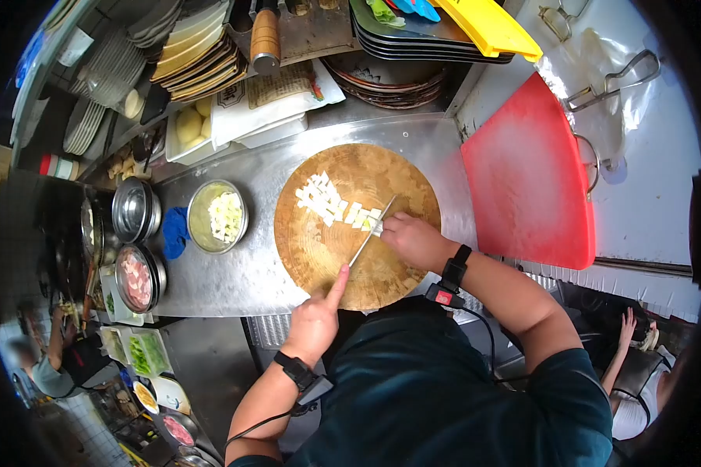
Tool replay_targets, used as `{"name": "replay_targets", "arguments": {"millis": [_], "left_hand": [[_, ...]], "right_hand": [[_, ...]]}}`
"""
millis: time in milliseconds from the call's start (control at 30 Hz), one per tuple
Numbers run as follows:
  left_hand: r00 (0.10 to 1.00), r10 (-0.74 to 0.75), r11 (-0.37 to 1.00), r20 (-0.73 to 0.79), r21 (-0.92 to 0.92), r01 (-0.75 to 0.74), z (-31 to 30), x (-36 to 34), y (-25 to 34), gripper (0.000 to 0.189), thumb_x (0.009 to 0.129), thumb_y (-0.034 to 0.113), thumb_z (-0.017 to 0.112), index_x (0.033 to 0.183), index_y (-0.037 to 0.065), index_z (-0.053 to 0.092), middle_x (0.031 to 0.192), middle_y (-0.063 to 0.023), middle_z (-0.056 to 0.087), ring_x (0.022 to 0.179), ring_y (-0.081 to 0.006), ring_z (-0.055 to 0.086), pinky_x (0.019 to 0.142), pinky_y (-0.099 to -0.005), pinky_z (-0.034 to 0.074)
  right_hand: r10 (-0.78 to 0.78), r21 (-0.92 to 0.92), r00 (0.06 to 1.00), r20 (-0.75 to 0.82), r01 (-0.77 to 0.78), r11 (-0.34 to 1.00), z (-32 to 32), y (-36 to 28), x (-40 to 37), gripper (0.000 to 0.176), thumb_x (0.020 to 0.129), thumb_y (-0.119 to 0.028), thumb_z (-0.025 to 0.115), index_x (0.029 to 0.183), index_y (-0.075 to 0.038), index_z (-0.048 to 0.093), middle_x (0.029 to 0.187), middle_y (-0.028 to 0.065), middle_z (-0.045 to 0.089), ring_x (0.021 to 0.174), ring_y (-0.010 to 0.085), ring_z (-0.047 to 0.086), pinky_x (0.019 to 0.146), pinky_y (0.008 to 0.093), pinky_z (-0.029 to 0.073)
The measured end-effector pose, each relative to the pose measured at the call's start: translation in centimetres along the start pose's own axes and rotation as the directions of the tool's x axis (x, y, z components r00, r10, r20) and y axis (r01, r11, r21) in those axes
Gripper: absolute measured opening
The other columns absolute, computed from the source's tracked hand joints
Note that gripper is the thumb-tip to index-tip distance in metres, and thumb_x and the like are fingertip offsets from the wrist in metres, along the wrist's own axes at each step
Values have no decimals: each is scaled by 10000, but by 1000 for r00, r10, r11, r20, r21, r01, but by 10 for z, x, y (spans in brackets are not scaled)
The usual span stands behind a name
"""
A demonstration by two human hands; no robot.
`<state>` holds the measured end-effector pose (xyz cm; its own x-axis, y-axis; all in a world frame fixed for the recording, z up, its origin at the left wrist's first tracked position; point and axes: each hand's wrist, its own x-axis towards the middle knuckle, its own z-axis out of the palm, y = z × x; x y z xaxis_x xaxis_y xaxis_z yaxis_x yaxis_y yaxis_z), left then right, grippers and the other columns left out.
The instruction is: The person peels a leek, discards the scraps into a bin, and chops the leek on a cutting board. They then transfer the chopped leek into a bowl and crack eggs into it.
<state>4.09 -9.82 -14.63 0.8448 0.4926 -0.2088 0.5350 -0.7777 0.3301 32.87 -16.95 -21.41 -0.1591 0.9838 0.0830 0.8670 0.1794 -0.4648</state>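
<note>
On the round wooden chopping board (319,257) lie pale, chopped pieces (319,196), with a row of them running toward the blade. My left hand (317,323), at the board's lower left edge, holds a knife (372,232), its index finger stretched along the blade's near end. The handle is hidden in the palm. My right hand (413,240) is closed on a pale piece (378,227) beside the blade, over the right part of the board. A metal bowl (200,216) with similar pale cubes stands left of the board.
A blue cloth (175,232), stacked metal bowls (132,210) and a bowl of meat (135,279) are at the left. A red board (530,179) leans at the right. Plates and trays fill the shelf above. Two other people are at the far left and lower right.
</note>
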Motion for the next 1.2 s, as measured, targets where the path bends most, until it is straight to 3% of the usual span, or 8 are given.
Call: {"name": "replay_targets", "arguments": {"millis": [167, 233, 400, 567, 600, 767, 933, 1200], "left_hand": [[998, 14, 996, -62, -89, -19, -20, -14, 4, 843, 843, -50, 568, 1609, 237, 365, 831, -205, 624, 648, -395, 674, 608, -495, 578], [999, -7, 1000, 49, -29, 8, -30, -22, 11, 843, 847, -46, 565, 1613, 237, 357, 802, -190, 603, 634, -383, 671, 595, -494, 575], [995, -11, 1000, 99, -26, 14, -11, -13, 10, 836, 857, -34, 562, 1615, 250, 353, 759, -180, 589, 617, -375, 664, 590, -488, 573], [999, 36, 994, -20, -104, -38, 2, 3, -9, 819, 872, -23, 580, 1607, 266, 363, 794, -195, 620, 636, -379, 672, 617, -481, 583], [999, 26, 996, 32, -82, -23, -5, 3, -4, 809, 878, -12, 594, 1606, 253, 362, 811, -194, 632, 654, -384, 675, 635, -483, 587], [1000, 0, 993, -9, -115, -2, -5, -1, -10, 791, 885, -6, 600, 1604, 221, 363, 879, -207, 672, 699, -388, 689, 663, -481, 592], [1000, -24, 992, -19, -124, 21, -7, -1, -26, 764, 906, 3, 599, 1605, 191, 354, 911, -213, 695, 724, -386, 699, 669, -481, 589], [994, -62, 998, -84, -12, 62, -22, -14, -13, 793, 887, -7, 611, 1611, 187, 352, 758, -176, 617, 639, -370, 666, 608, -483, 565]], "right_hand": [[-1, -15, 1000, 16, 2, 1000, -8, -8, -6, 136, 826, -72, 589, 928, -11, 655, 1003, 139, 626, 1002, 320, 601, 881, 408, 535], [16, -11, 1000, -21, -16, 1000, -1, -7, -8, 132, 822, -75, 595, 923, -15, 654, 997, 135, 626, 996, 318, 600, 881, 409, 534], [11, -12, 997, -75, -12, 1000, 0, -2, -13, 135, 810, -76, 608, 927, -23, 651, 987, 128, 628, 987, 315, 598, 888, 412, 530], [10, -19, 993, 115, -8, 1000, -16, -7, -13, 172, 804, -62, 606, 966, -27, 654, 1019, 123, 623, 1004, 317, 597, 891, 404, 529], [8, -22, 994, 113, -6, 1000, -17, -10, -15, 172, 804, -62, 606, 966, -27, 654, 1019, 123, 623, 1004, 317, 597, 891, 404, 529], [75, 6, 996, -41, -75, 997, -10, -13, -23, 205, 798, -53, 604, 999, -20, 629, 1041, 138, 604, 1013, 328, 595, 877, 415, 534], [92, 33, 991, -95, -89, 995, -1, -11, -10, 177, 833, -33, 571, 1003, -6, 610, 1050, 162, 589, 1026, 352, 599, 879, 439, 533], [122, 79, 980, -154, -111, 991, 6, -9, 7, 115, 843, -16, 559, 941, 2, 617, 1003, 166, 587, 999, 361, 607, 862, 443, 534]]}}
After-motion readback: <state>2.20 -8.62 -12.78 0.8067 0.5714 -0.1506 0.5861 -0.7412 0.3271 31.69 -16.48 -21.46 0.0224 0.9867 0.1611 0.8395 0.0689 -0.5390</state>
